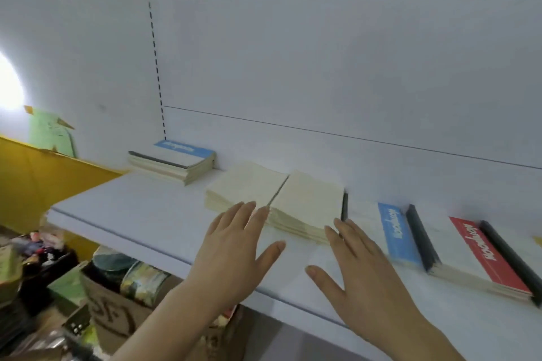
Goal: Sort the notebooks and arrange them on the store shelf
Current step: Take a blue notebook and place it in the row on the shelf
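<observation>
Fingers point(258, 214) of left hand point(234, 246) straight, spread, tips at near edge of cream notebook stacks point(275, 199); contact unclear. Right hand point(360, 275) flat, fingers apart, holding nothing, over shelf point(132, 214). Blue-band stack point(176, 161) at shelf's left rear. Blue-band notebook point(399, 234) and red-band stack point(484, 258) to the right; cover lettering blurred, rightmost stack cut off by frame edge.

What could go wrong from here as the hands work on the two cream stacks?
The left hand and right hand are open at the near edge of the cream stacks; an uneven push might skew them. The right stack lies close to the blue notebook, so sliding could nudge it. The red notebook lies near the shelf front and might drop.
</observation>
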A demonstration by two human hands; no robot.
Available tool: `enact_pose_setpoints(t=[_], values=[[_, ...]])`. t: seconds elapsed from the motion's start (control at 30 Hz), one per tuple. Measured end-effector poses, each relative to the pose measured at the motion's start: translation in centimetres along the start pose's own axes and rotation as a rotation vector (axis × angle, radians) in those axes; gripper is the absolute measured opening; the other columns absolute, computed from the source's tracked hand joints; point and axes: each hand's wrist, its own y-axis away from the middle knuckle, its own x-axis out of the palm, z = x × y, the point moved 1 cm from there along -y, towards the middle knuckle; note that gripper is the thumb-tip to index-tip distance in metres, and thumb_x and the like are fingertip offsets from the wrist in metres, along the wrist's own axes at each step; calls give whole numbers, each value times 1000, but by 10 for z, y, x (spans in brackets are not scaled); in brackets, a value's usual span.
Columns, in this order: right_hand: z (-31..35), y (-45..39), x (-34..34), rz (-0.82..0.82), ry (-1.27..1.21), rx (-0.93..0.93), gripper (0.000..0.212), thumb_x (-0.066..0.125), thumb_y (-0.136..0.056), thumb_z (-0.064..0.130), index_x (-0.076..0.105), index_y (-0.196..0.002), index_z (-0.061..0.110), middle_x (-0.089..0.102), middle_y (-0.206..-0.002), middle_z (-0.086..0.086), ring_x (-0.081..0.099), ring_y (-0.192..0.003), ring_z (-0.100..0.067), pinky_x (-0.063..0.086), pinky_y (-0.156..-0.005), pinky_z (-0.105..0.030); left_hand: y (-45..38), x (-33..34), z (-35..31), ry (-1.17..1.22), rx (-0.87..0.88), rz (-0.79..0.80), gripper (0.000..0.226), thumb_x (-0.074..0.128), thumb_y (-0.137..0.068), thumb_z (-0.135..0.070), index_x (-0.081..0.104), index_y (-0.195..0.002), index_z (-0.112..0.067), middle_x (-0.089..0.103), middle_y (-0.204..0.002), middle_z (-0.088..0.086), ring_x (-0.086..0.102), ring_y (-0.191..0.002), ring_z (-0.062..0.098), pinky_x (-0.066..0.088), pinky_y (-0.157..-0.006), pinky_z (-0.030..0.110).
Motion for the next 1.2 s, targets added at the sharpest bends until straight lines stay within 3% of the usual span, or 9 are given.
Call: enact_pose_setpoints(t=[0.17,0.37,0.53,0.7,0.83,0.97,1.03,1.13,1.2], values=[[99,-34,21,86,-27,-73,86,8,-82,74,1,-154,26,-13,-160,10,-16,-145,-9,-5,-117,-27,27,-30,91,-20,-136,25,76,19,-96,-71,9,-158,-29,6,-167,-6,1,-153,15,5,-124,36],[181,-95,39,52,-43,-171,81,10,-88,71,3,-154,24,-9,-160,10,-14,-146,-9,-1,-120,-30,28,-52,181,-58,-219,4,75,22,-97,-70,10,-158,-29,8,-167,-6,2,-153,16,8,-125,36],[214,-164,71,27,-15,-241,85,5,-86,73,9,-153,22,1,-161,5,-4,-147,-13,5,-120,-31,3,-49,244,-49,-245,38,76,23,-96,-69,10,-158,-28,7,-167,-6,1,-153,16,8,-125,38],[233,-245,92,-101,19,-255,85,5,-87,67,29,-148,14,30,-153,-4,22,-143,-20,23,-117,-34,-44,-43,301,-135,-250,72,76,23,-96,-69,12,-158,-27,9,-167,-4,1,-154,18,10,-125,41],[246,-296,108,-90,13,-227,68,21,-97,56,22,-151,14,18,-158,-4,13,-146,-20,16,-119,-34,-84,-36,332,-121,-236,61,71,24,-98,-66,12,-158,-30,7,-167,-7,0,-154,16,8,-126,38],[255,-333,131,0,67,-186,100,-11,-80,74,21,-151,12,17,-159,-7,13,-147,-24,19,-118,-40,-107,-21,357,-45,-180,82,67,31,-99,-63,16,-157,-32,11,-166,-10,3,-153,14,7,-123,35],[256,-349,142,34,96,-158,100,-11,-78,71,25,-149,11,24,-157,-8,19,-145,-25,23,-117,-41,-120,-13,371,-26,-152,104,68,32,-99,-63,16,-157,-31,11,-166,-9,3,-153,14,7,-124,36],[258,-360,150,-66,152,-165,68,12,-91,52,58,-123,13,60,-126,-5,55,-118,-24,45,-99,-41,-140,-2,393,-43,-112,117,72,27,-99,-66,10,-158,-29,3,-168,-3,-4,-154,18,4,-125,39],[258,-359,152,-186,176,-155,46,26,-94,43,65,-96,19,68,-95,1,65,-88,-21,54,-77,-39,-150,3,405,-61,-89,143,75,21,-98,-68,7,-159,-27,0,-168,0,-7,-154,21,3,-125,41]])
